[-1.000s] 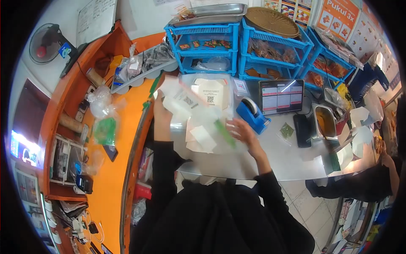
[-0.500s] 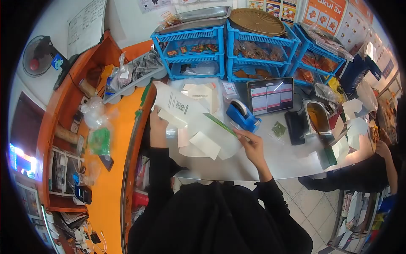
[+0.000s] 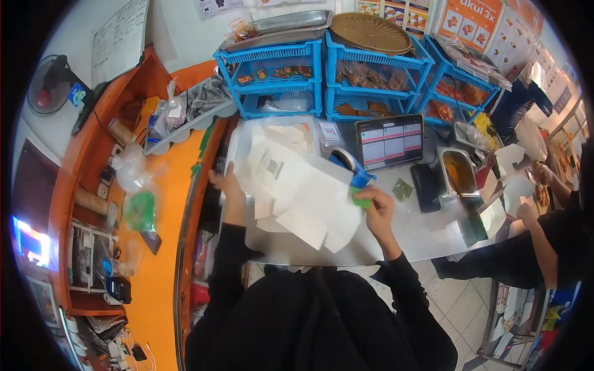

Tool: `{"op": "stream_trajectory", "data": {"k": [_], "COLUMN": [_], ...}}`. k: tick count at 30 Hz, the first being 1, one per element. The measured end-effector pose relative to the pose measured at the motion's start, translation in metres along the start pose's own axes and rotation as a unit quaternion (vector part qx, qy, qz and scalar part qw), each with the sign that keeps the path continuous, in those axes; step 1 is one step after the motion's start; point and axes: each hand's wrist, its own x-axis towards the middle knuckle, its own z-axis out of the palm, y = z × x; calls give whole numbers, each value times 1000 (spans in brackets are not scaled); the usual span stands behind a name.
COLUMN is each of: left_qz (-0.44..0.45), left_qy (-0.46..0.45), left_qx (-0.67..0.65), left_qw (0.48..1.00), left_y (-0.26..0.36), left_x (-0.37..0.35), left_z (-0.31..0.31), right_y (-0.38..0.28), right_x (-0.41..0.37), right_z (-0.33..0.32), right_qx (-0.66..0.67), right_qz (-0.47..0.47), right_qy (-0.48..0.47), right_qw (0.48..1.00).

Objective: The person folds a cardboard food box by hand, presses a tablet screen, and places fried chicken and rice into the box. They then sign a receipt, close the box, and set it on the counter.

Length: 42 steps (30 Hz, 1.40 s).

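Observation:
A white carton sheet (image 3: 297,185) with a printed code and a green patch lies at a slant over the metal counter, blurred by motion. My right hand (image 3: 378,213) pinches its green corner on the right. My left hand (image 3: 230,188) is at the left of the sheet, fingers apart, with nothing visible in it. Behind and under the sheet are more white carton pieces and a clear tray (image 3: 237,143). A blue tape dispenser (image 3: 362,178) is partly hidden behind the sheet's right end.
A tablet (image 3: 391,142), a black case (image 3: 427,187) and a metal pan (image 3: 458,172) stand to the right. Blue racks (image 3: 322,79) line the back. An orange counter (image 3: 164,247) is at left. A co-worker's hands (image 3: 537,191) are near open boxes at far right.
The sheet has swung and its right end now hangs lower. My left hand has come off its left edge and opened. My right hand keeps hold of the green part.

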Motion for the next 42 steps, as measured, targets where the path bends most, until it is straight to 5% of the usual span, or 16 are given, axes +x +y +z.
{"op": "stream_trajectory", "data": {"k": [3,5,6,10,12,14,16,18,20,22,23,27,32,34,36,42], "left_qz": [239,-32,-117,-64,-79,-154,-134,-153,-137,-40,134,74,93,95,-78,-89], "left_qy": [-24,-363,-325,-366,-425,-421,-455,-459,-471,-543,-594,-536,-557,-563,-505,-418], "left_qx": [310,195,180,258,285,108,83,83,78,123,171,134,180,193,12,6], "left_qw": [920,911,921,892,855,887,877,871,868,830,774,830,806,798,859,904], "left_y": [3,1,6,0,2,-3,-2,7,13,11,13,10,13,9,7,15], "left_x": [-73,-78,-97,-90,-99,-117,-118,-130,-133,-129,-127,-127,-109,-105,-104,-109], "left_z": [43,43,63,84,95,100,100,98,93,86,86,72,47,39,33,23], "right_y": [-26,-42,-47,-54,-43,-38,-40,-36,-41,-45,-46,-55,-60,-55,-47,-42], "right_x": [16,16,14,3,-7,-9,-8,-13,-8,-5,-5,-2,-5,-9,-13,-12], "right_z": [0,5,8,23,42,64,78,74,69,80,84,103,122,130,138,170], "right_qx": [-153,-288,-293,-404,-423,-366,-88,-18,-228,-264,-344,-477,-566,-543,-451,-217], "right_qz": [-160,-229,-226,-316,-313,-266,-163,-86,-138,-158,-200,-226,-221,-175,-107,87], "right_qy": [12,-84,-86,-189,-71,-3,138,159,117,151,178,180,84,91,135,217], "right_qw": [975,926,925,838,847,892,973,983,957,939,900,830,790,816,876,948]}}
